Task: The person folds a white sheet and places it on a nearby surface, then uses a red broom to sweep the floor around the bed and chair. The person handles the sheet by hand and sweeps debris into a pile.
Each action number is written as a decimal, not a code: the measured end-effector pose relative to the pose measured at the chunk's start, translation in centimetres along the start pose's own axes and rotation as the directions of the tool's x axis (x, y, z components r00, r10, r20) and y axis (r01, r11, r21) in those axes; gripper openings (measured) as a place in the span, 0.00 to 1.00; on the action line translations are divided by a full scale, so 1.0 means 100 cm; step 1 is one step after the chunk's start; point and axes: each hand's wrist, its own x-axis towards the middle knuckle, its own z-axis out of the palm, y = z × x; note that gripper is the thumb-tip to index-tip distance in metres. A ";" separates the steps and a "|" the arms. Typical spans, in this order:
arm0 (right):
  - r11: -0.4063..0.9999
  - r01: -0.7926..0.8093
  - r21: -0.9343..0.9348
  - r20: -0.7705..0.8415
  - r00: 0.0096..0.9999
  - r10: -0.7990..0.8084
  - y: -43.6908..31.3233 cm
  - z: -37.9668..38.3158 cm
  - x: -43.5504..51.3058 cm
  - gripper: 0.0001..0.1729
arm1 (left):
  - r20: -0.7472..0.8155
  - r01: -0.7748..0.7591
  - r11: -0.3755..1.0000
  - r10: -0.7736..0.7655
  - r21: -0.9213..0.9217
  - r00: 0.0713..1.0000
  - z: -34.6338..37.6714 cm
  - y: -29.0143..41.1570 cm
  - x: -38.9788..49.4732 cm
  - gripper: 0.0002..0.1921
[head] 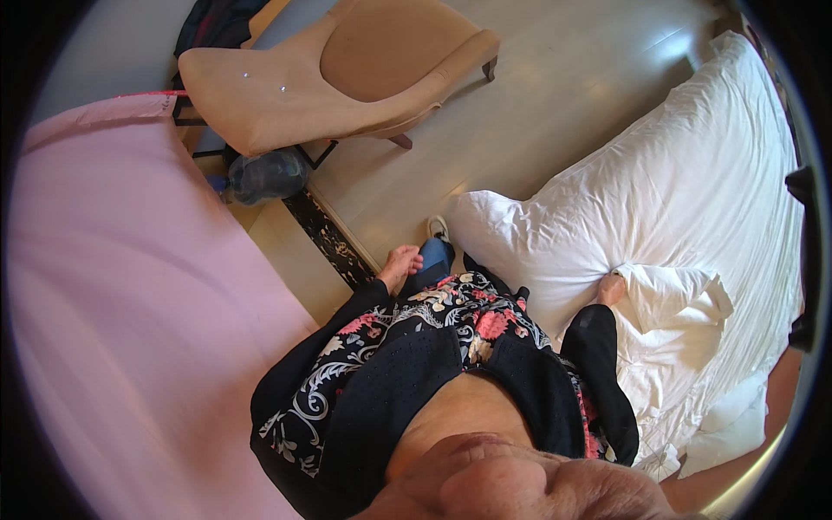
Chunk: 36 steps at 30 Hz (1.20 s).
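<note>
My right hand (611,289) is closed on a gathered part of a white cloth (669,296), perhaps a sheet or duvet cover. The cloth bulges and hangs in folds over a large white heap of bedding (624,195) on the right. My left hand (403,263) hangs beside my left leg, its fingers curled with nothing visible in them. Whether its fingers are fully closed is hard to tell. Just below that hand are my black sleeve and floral top.
A beige upholstered chair (286,84) stands at the upper left, with a large clear plastic bottle (268,177) under it. Pink fabric (149,260) spans the left side. A dark patterned threshold strip (331,240) crosses the floor (383,182). A white pillow-like piece (728,422) lies at the lower right.
</note>
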 end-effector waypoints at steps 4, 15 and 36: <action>1.000 0.006 0.023 -0.024 1.000 -0.005 0.019 0.008 0.002 0.12 | 0.062 -0.056 0.996 0.051 0.075 0.997 0.006 0.057 0.012 0.15; 0.777 0.626 -0.063 -0.281 0.736 -0.615 0.115 -0.015 0.014 0.13 | 0.250 -0.159 0.942 0.085 0.295 0.964 -0.006 0.173 0.067 0.15; 0.951 0.063 0.304 -0.112 0.993 -0.030 0.028 -0.029 0.048 0.13 | 0.024 -0.082 0.997 0.082 -0.001 0.996 -0.056 0.286 0.145 0.13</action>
